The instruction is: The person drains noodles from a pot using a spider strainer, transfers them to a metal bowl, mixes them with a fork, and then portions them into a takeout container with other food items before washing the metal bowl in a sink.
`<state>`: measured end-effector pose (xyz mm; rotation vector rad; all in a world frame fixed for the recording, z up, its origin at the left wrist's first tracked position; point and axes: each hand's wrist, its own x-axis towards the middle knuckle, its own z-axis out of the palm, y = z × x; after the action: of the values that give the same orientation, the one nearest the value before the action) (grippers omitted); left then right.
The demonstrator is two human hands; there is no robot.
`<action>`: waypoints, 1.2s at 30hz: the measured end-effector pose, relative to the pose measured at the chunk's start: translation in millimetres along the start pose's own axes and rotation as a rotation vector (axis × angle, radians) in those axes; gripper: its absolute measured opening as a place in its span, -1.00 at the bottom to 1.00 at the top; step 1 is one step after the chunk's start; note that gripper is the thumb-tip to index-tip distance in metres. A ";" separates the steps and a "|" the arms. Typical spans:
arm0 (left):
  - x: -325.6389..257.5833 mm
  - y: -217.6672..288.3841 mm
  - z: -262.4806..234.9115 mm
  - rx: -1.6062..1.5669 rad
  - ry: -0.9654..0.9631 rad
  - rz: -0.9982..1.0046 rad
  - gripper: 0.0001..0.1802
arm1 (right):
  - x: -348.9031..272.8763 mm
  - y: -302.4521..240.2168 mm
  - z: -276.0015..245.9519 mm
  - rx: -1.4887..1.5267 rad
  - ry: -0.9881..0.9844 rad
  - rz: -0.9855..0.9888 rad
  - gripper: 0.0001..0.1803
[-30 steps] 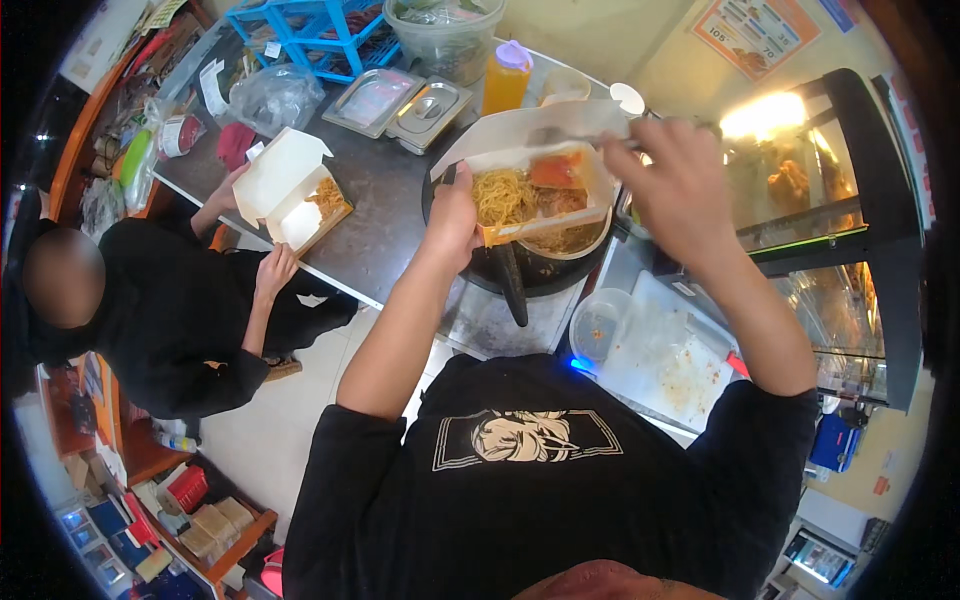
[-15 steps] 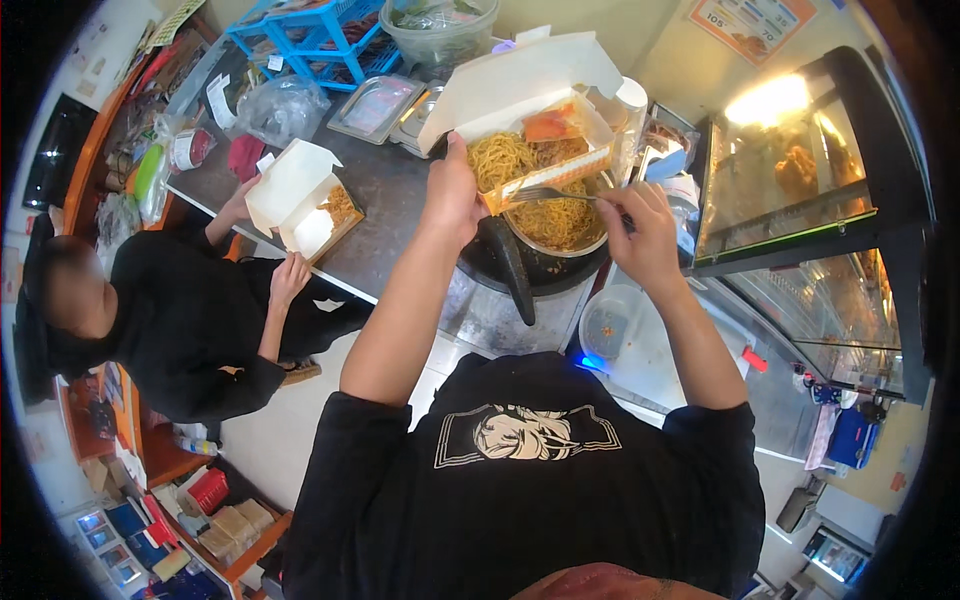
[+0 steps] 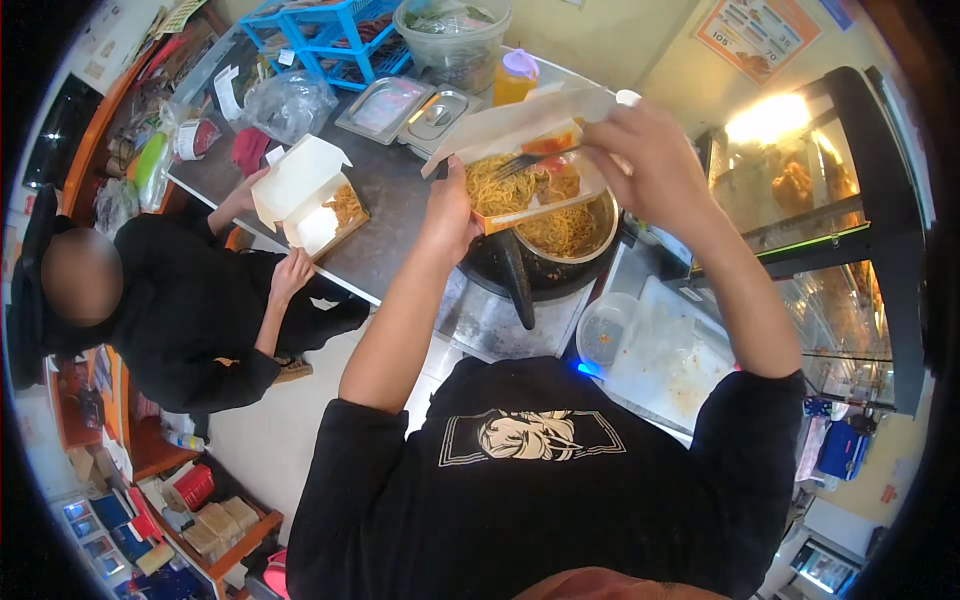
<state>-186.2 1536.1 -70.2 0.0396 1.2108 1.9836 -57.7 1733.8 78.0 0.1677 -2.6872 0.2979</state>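
My left hand (image 3: pixel 449 212) grips the near edge of an open paper food box (image 3: pixel 520 150) filled with yellow noodles and an orange piece of food. It is held above a metal pan of noodles (image 3: pixel 566 232) on a dark stove. My right hand (image 3: pixel 645 160) is closed on a fork (image 3: pixel 520 164) whose tines reach into the noodles in the box.
A person in black sits at the left, both hands on another open food box (image 3: pixel 308 195) on the grey counter (image 3: pixel 385 250). Metal trays (image 3: pixel 405 108), a yellow bottle (image 3: pixel 517 76), a blue rack (image 3: pixel 325 35), a glass display case (image 3: pixel 815 230) and a white tray (image 3: pixel 660 355) surround me.
The box has been lifted slightly and shifted right over the pan. My right hand rose from beside the pan to the box's right edge, now working the fork in the noodles.
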 end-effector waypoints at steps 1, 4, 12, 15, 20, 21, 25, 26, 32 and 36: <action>-3.4 -0.8 4.0 -0.004 -0.011 -0.003 -0.31 | 4.2 -3.8 7.3 -0.168 -0.003 -0.198 -0.90; -16.7 -3.8 -0.8 -0.092 0.000 -0.021 -0.30 | 18.8 -31.2 5.3 -0.430 0.001 -0.506 -0.91; -21.8 -35.5 -85.2 -0.395 0.259 0.329 -0.33 | -67.4 -8.6 14.2 0.202 0.123 0.239 -0.93; -2.3 -42.9 -134.3 -0.363 0.350 0.508 -0.32 | -152.1 4.7 83.2 0.468 0.027 0.619 -0.87; 16.0 -72.2 -186.9 -0.339 0.650 0.519 -0.33 | -238.7 -5.0 151.4 0.717 0.042 1.001 -0.80; 14.6 -81.2 -194.8 -0.325 0.718 0.503 -0.33 | -245.6 -10.1 153.2 0.718 0.039 1.003 -0.80; -15.2 -130.7 -230.3 -0.211 0.786 0.476 -0.32 | -267.0 -22.1 165.0 0.798 0.070 1.059 -0.80; -28.2 -131.9 -226.6 -0.204 0.774 0.474 -0.32 | -271.9 -21.9 167.8 0.829 0.104 1.054 -0.80; -75.7 -165.5 -264.9 -0.173 0.714 0.380 -0.29 | -232.4 20.2 164.3 0.610 0.225 1.043 -0.77; -75.3 -132.1 -233.7 -0.080 0.963 0.226 -0.32 | -180.9 66.3 161.3 -0.060 0.194 0.782 -0.83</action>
<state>-149.0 1346.0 -270.8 -0.9525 1.7488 2.3141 29.4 1773.2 -154.5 -0.8968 -2.4425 0.4292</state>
